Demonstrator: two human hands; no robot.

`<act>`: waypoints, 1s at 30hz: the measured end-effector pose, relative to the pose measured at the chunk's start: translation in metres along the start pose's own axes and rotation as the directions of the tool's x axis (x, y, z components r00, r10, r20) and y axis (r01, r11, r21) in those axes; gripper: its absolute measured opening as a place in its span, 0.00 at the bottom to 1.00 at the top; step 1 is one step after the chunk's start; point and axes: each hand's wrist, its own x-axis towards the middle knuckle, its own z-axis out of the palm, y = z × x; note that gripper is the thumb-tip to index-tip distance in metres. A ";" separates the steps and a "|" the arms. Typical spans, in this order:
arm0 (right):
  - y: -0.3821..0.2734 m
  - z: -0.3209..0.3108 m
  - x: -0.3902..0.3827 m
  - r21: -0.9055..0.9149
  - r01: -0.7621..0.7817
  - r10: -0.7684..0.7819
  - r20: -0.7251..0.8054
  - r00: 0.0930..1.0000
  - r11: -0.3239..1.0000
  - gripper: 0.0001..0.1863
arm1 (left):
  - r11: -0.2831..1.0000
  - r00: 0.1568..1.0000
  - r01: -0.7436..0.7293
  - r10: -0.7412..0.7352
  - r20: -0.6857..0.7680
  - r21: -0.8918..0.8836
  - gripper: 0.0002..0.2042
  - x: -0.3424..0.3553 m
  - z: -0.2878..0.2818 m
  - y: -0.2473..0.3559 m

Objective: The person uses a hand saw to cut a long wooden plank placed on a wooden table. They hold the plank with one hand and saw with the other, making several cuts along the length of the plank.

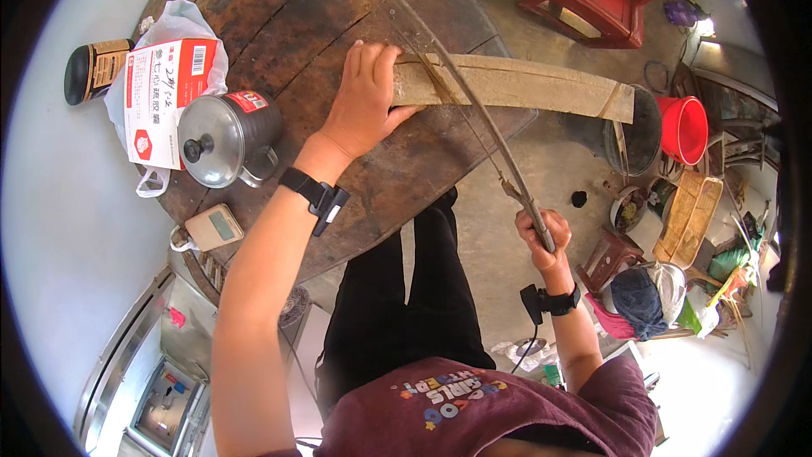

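A long, pale, slightly curved plank (550, 85) lies across the right side of the round wooden table (321, 195), its right end out past the edge. My left hand (368, 89) is wrapped over its left end, fingers bent, thumb along the lower side. My right hand (543, 237) is closed on the lower end of a bow saw (486, 118), a long bent bar with a thin blade strung under it. The saw slants up to the upper left over the plank, just right of my left hand; whether the blade is in a cut I cannot tell.
On the table's left are a white bag with a red-and-white box (161, 76), a lidded metal pot (216, 140), a dark jar (80, 76) and a small beige device (216, 227). A red stool (592, 0), a red bucket (682, 129) and assorted clutter line the right.
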 end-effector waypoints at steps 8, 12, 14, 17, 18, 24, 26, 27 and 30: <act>0.006 -0.009 -0.005 0.002 -0.028 0.028 0.004 1.000 1.000 0.05 | 0.999 0.999 -0.038 0.038 0.005 0.036 0.42 0.002 0.000 -0.005; -0.003 -0.013 -0.026 -0.049 0.041 -0.043 -0.046 0.998 0.998 0.06 | 0.998 1.000 -0.015 0.013 0.025 0.054 0.42 0.001 -0.001 -0.004; -0.004 -0.010 -0.022 -0.035 0.042 -0.043 -0.020 0.999 0.998 0.05 | 0.999 1.000 -0.009 0.008 0.024 0.037 0.42 0.001 0.000 -0.004; 0.004 0.004 0.006 -0.033 -0.047 0.045 -0.039 0.998 0.998 0.04 | 1.000 1.000 -0.011 0.011 0.018 0.024 0.42 0.001 0.001 -0.006; 0.009 0.009 0.020 -0.066 -0.102 0.100 -0.032 0.994 0.993 0.04 | 1.000 1.000 -0.012 0.012 0.023 0.026 0.42 0.001 0.001 -0.005; -0.002 0.012 0.022 -0.065 -0.181 0.179 -0.042 0.983 0.981 0.05 | 0.999 0.999 0.018 -0.019 0.044 0.028 0.43 -0.001 -0.001 -0.003; -0.010 0.004 0.006 -0.082 -0.159 0.156 -0.043 0.987 0.984 0.07 | 0.999 0.999 0.020 -0.021 0.030 0.032 0.43 0.000 -0.001 -0.005; -0.013 0.001 -0.001 -0.059 -0.127 0.124 -0.049 0.991 0.990 0.08 | 0.999 1.000 0.016 -0.016 0.025 0.029 0.43 0.000 -0.001 -0.005; -0.020 -0.010 -0.007 0.017 -0.120 0.120 -0.036 0.992 0.993 0.10 | 1.000 0.999 0.019 -0.020 0.027 0.016 0.43 0.001 0.001 -0.005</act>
